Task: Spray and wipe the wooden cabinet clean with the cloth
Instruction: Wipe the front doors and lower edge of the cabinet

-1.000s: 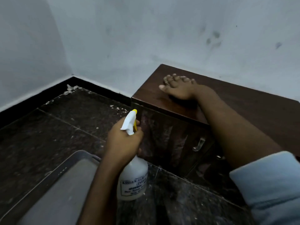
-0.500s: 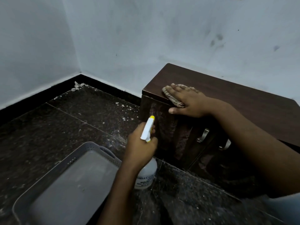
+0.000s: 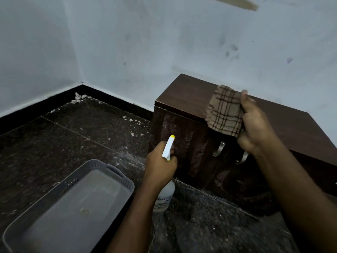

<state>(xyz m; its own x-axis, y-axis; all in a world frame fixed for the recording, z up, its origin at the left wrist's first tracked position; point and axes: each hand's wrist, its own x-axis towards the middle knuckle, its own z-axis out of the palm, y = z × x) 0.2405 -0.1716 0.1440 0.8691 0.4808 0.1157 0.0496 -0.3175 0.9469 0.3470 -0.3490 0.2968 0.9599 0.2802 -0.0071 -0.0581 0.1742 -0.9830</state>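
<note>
From the head camera, our left hand [image 3: 160, 166] grips the spray bottle [image 3: 166, 181] before the wooden cabinet [image 3: 189, 99]; our right hand [image 3: 255, 125] pinches the checked cloth [image 3: 225, 112] above its top. We should spray the smeared front, then wipe evenly.

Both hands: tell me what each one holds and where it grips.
The left hand holds the spray bottle around its neck, below the trigger head. The right hand holds the checked cloth by its right edge, lifted in front of the cabinet.
</note>
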